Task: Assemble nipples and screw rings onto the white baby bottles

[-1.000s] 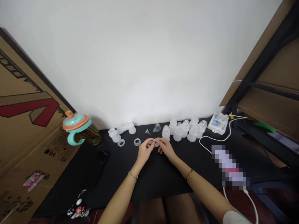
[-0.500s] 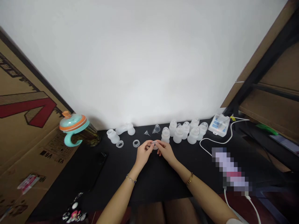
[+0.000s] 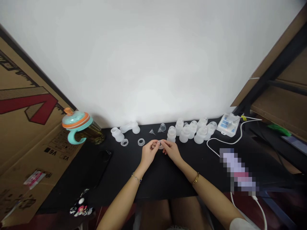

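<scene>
Between my fingertips, just above the black table [image 3: 165,179], is a translucent bottle collar ring [image 3: 160,145]. My left hand [image 3: 149,152] pinches its left side and my right hand [image 3: 172,151] its right side. Two more collar rings, one [image 3: 141,142] and another [image 3: 124,142], lie flat to the left. Beyond my hands are a small clear funnel-shaped piece [image 3: 152,131] and a clear dome-shaped piece [image 3: 162,127]. An assembled small bottle [image 3: 171,134] stands close to my right hand, with several more bottles [image 3: 199,136] grouped behind it.
Open bottle bodies [image 3: 117,134] lie at the back left, one pair [image 3: 129,127] against the wall. A teal-lidded jug [image 3: 79,126] and a black phone [image 3: 102,167] are at left. On the right are a white plastic case [image 3: 227,124], a white cable [image 3: 236,140] and a blurred-out object [image 3: 240,171].
The view has shifted slightly, so the table items appear a little higher and farther right. Both hands keep their pinch on the ring, with hardly any change.
</scene>
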The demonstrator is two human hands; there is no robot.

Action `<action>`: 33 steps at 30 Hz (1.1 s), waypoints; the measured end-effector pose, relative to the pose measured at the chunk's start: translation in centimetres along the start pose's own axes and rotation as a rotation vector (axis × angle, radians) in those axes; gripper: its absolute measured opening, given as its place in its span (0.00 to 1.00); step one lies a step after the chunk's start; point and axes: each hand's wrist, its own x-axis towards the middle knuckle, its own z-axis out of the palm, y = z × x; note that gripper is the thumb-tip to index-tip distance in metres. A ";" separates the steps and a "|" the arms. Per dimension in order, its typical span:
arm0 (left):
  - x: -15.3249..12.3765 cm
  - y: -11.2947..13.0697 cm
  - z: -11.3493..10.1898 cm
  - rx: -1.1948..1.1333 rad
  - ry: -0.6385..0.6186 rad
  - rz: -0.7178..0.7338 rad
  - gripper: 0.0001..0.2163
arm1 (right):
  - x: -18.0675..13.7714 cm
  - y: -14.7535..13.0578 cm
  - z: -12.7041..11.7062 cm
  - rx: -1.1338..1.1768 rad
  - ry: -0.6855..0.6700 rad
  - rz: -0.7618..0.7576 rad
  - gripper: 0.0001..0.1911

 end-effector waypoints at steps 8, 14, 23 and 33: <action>-0.2 0.4 0.0 0.016 0.007 0.003 0.17 | -0.3 -0.7 0.0 -0.023 0.005 -0.052 0.23; -0.1 -0.1 0.0 0.030 0.006 0.019 0.16 | -0.3 -0.3 0.0 -0.054 -0.014 -0.087 0.24; 0.0 0.0 -0.1 0.034 0.017 0.032 0.16 | -0.5 -0.8 -0.1 -0.076 -0.017 -0.131 0.22; 0.0 -0.3 0.0 0.046 0.018 0.043 0.14 | -0.5 -0.6 0.0 -0.077 -0.012 -0.145 0.22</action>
